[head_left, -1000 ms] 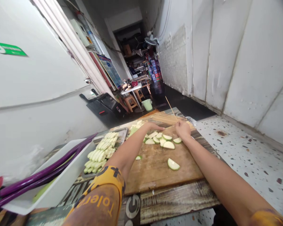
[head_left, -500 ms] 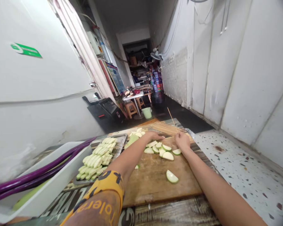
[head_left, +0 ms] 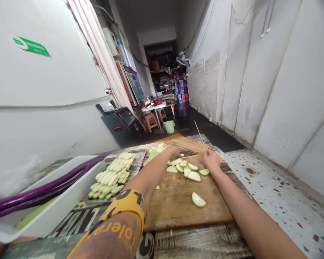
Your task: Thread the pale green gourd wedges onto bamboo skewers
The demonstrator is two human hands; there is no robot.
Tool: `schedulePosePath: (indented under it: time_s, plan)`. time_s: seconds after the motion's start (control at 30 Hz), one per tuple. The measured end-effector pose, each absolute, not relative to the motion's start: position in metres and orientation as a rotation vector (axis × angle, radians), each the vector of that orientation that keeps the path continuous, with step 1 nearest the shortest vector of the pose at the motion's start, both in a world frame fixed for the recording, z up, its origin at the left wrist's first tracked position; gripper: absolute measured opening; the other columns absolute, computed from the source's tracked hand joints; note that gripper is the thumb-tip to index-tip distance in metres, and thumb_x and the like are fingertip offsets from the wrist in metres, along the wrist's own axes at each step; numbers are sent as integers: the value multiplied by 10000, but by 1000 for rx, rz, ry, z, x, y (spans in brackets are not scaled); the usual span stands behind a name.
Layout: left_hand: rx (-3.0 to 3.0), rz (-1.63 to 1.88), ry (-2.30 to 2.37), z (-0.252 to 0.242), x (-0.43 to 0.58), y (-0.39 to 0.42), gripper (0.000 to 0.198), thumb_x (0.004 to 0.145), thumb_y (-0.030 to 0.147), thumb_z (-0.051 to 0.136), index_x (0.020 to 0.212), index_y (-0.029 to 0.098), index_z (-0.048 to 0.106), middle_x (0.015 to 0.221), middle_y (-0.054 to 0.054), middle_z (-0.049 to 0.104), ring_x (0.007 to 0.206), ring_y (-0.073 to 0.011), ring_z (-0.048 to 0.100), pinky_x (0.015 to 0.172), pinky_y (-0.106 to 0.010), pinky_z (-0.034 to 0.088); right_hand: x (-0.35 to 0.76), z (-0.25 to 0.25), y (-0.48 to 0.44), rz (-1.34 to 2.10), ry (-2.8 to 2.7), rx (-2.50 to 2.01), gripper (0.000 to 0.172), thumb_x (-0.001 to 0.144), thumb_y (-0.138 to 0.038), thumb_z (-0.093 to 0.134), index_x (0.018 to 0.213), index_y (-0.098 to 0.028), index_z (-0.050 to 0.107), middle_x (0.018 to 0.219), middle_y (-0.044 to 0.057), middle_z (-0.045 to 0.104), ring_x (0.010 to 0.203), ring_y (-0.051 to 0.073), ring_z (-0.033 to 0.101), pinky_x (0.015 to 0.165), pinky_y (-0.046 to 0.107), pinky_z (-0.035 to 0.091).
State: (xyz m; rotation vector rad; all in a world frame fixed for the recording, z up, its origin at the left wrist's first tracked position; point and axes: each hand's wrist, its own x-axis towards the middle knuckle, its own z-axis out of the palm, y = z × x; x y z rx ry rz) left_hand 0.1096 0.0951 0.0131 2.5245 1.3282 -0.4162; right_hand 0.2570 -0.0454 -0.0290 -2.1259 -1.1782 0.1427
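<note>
My right hand [head_left: 211, 158] is closed on a thin bamboo skewer [head_left: 199, 133], which points up and away, at the far right of the wooden cutting board [head_left: 175, 212]. My left hand [head_left: 175, 152] reaches over the board's far left part, fingers bent downward and partly hidden behind the hand. A pale slice lies by its fingertips; whether it is gripped is unclear. Between the hands lie several half-moon slices [head_left: 193, 176] of a green-skinned, white-fleshed vegetable. One slice [head_left: 198, 200] sits alone nearer me. More bamboo skewers [head_left: 192, 144] lie beyond the board.
Left of the board, a metal tray [head_left: 140, 158] bears stacked skewered slices [head_left: 111, 176]. Further left, a white tub [head_left: 40, 226] holds long purple eggplants [head_left: 51, 185] and a green vegetable [head_left: 34, 216]. A light green bucket [head_left: 169, 126] and a white table [head_left: 154, 107] stand beyond.
My left hand has drawn back slightly to the left, its fingers now bent down rather than stretched. My right hand still holds the skewer upright. The view has shifted a little.
</note>
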Motion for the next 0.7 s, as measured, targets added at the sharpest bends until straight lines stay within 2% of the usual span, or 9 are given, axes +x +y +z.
schedulePosePath:
  time_s: [0.1, 0.27, 0.4, 0.53, 0.63, 0.7]
  plan:
    - [2497, -461, 1411, 18, 103, 90, 202, 537, 269, 702, 681, 131, 674, 800, -132, 669, 780, -266, 610, 707, -357, 476, 257, -29, -45, 144, -1179, -2124, 306, 809, -272, 374, 792, -145, 652, 777, 97, 662, 715, 189, 578, 573, 250, 324]
    - [2469, -416, 1442, 22, 95, 81, 144, 496, 170, 686, 628, 137, 639, 695, -82, 646, 729, -225, 596, 647, -295, 474, 256, -26, -47, 142, -1179, -2135, 298, 806, -266, 378, 782, -142, 648, 764, 98, 661, 710, 190, 579, 568, 249, 326]
    - [2442, -293, 1433, 28, 83, 82, 120, 532, 172, 643, 646, 145, 618, 661, -48, 621, 698, -188, 582, 593, -245, 464, 256, -25, -48, 132, -1195, -2140, 295, 802, -252, 374, 765, -146, 647, 774, 98, 662, 715, 185, 575, 586, 244, 338]
    - [2399, -164, 1395, 40, 64, 83, 155, 606, 200, 592, 757, 172, 612, 641, 1, 596, 630, -121, 557, 543, -190, 453, 256, -24, -47, 135, -1208, -2137, 282, 793, -242, 386, 745, -145, 647, 772, 101, 666, 709, 181, 573, 588, 238, 341]
    - [2258, -208, 1208, 52, 50, 78, 196, 621, 229, 609, 814, 195, 608, 677, 21, 595, 627, -96, 550, 551, -181, 470, 256, -23, -47, 138, -1207, -2131, 278, 794, -248, 390, 748, -144, 644, 783, 106, 667, 718, 186, 576, 591, 241, 339]
    - [2116, -302, 1044, 61, 41, 71, 256, 601, 280, 658, 840, 199, 615, 770, 10, 613, 709, -111, 567, 590, -196, 494, 255, -23, -47, 142, -1202, -2129, 275, 794, -251, 394, 758, -143, 643, 784, 108, 666, 721, 191, 577, 595, 244, 340]
